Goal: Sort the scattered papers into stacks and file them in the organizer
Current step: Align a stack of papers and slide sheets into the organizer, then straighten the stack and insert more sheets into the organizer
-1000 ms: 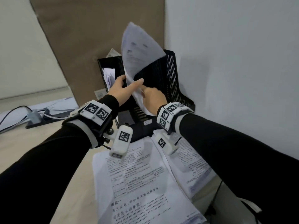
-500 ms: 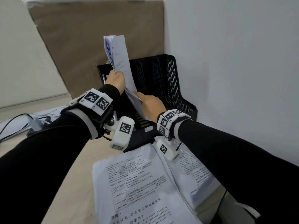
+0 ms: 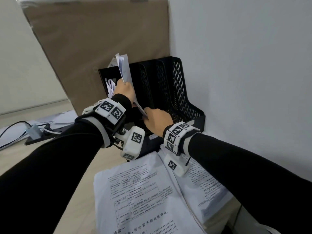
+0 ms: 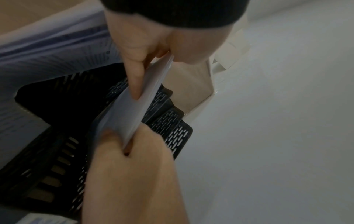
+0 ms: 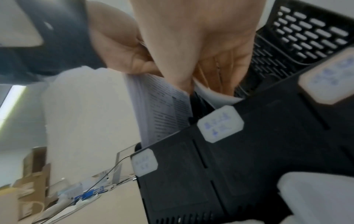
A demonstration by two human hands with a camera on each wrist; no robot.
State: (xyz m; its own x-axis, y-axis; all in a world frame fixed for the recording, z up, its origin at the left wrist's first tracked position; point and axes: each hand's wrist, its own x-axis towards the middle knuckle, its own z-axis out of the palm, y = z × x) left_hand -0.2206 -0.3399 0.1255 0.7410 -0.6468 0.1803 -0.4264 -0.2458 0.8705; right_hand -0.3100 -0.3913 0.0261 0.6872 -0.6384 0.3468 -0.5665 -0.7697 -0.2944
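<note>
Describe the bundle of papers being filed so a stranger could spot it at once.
Find the black mesh organizer standing in the corner where the white wall meets the brown board. The held bundle stands upright over its slots, gripped by the left hand above and the right hand below. Unlike the flat stacks on the desk, it is vertical.

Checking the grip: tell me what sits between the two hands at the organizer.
The paper stack spans between them: left hand grips one end, right hand the other, over the black organizer. Left wrist view shows it.
</note>
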